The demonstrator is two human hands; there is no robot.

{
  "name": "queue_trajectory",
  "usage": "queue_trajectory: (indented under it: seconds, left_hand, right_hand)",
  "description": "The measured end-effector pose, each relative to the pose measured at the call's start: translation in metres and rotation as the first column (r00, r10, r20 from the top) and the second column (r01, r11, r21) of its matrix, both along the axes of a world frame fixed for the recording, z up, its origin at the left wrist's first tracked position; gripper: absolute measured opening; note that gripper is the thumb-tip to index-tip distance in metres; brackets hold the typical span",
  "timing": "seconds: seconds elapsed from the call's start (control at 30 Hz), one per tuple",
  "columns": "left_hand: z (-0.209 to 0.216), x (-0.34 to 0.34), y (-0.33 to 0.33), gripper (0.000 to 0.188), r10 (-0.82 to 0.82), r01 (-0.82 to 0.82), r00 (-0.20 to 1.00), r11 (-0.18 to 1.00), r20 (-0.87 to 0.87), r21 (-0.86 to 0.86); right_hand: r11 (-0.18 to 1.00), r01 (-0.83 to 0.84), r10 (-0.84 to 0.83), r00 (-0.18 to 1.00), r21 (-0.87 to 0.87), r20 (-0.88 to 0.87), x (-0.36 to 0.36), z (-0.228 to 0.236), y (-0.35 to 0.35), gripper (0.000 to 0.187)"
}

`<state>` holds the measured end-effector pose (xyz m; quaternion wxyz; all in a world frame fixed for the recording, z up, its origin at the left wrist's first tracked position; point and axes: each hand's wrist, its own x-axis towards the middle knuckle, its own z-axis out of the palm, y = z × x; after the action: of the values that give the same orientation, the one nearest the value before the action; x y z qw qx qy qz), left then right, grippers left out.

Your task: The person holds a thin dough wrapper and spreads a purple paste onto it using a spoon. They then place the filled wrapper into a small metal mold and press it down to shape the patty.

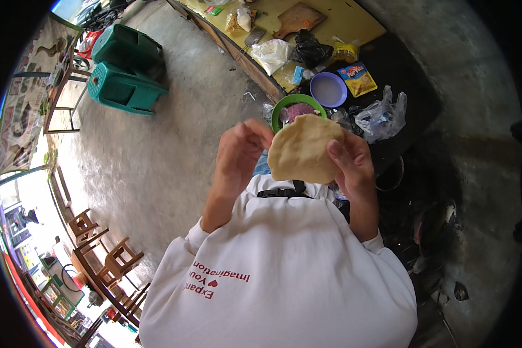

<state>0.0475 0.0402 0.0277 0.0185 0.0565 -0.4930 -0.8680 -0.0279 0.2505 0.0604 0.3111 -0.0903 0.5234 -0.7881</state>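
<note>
The dough is between your left hand and right hand. Beyond it stands a bowl, with a basin beyond and to the right. Rightward lies a bag. Farther off, a board rests on the surface; stools stand left, on the floor.

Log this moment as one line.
right hand: holds flat dough disc; left hand: by disc's left edge; beyond: green bowl, purple bowl
</note>
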Motion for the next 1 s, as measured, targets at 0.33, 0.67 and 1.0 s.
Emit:
queue_trajectory:
  seconds: [0.33, 0.67, 1.0]
  left_hand:
    - [-0.047, -0.037, 0.044, 0.083, -0.166, 0.055, 0.985, 0.534, 0.04, 0.844]
    - [-0.057, -0.038, 0.044, 0.076, -0.128, 0.009, 0.99, 0.432, 0.052, 0.902]
    - [-0.043, -0.029, 0.037, 0.074, -0.058, -0.029, 0.995, 0.588, 0.078, 0.809]
  right_hand:
    - [0.906, -0.216, 0.176, 0.974, 0.363, 0.139, 0.013, -0.062, 0.007, 0.022]
    - [0.82, 0.206, 0.405, 0.452, 0.534, -0.795, 0.02, -0.063, -0.035, 0.095]
    - [0.999, 0.001, 0.026, 0.788, 0.045, -0.615, -0.02, -0.003, -0.02, 0.084]
